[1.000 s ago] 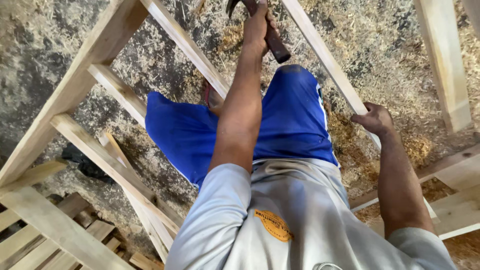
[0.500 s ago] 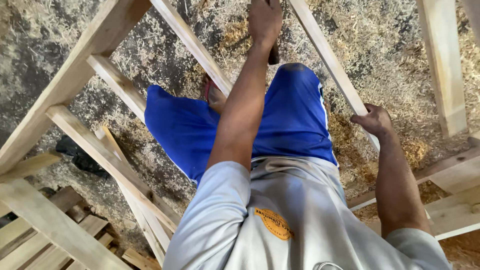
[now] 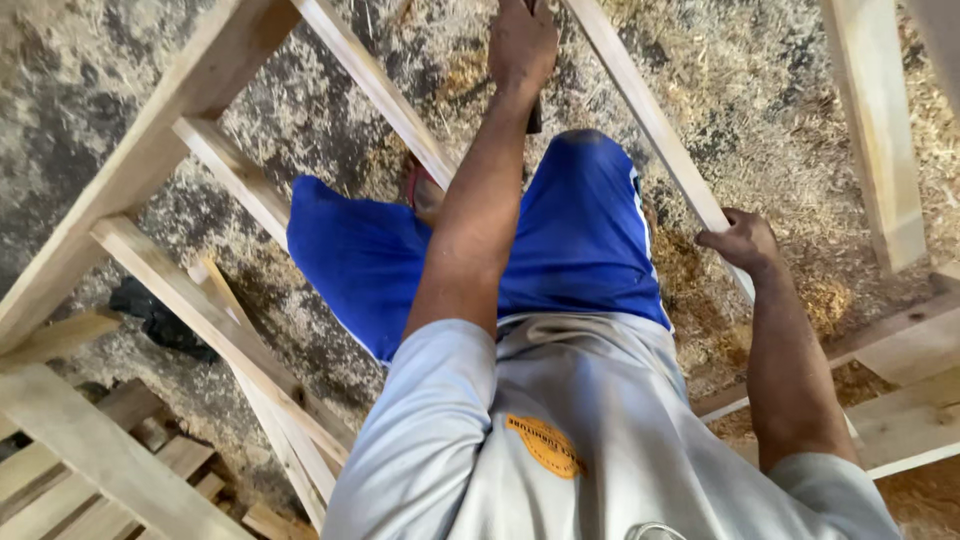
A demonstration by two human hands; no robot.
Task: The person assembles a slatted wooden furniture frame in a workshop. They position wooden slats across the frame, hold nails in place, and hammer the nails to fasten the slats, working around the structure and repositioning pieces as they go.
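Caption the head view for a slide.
Left hand grips a dark tool handle while right hand steadies a slanted rail of the wooden frame.

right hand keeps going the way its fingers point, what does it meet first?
It already touches it: the right hand rests on the slanted wooden rail. Past that, likely the sawdust floor; depth unclear.

Two slanting wooden rails — a left rail [image 3: 375, 85] and a right rail [image 3: 655, 125] — bound an open lane over the sawdust-strewn floor [image 3: 760, 90]. The person's blue-clad knee [image 3: 580, 220] fills its lower part. Crosspieces [image 3: 225, 170] on the left leave narrow gaps; stacked slats [image 3: 90, 470] block the lower-left corner.
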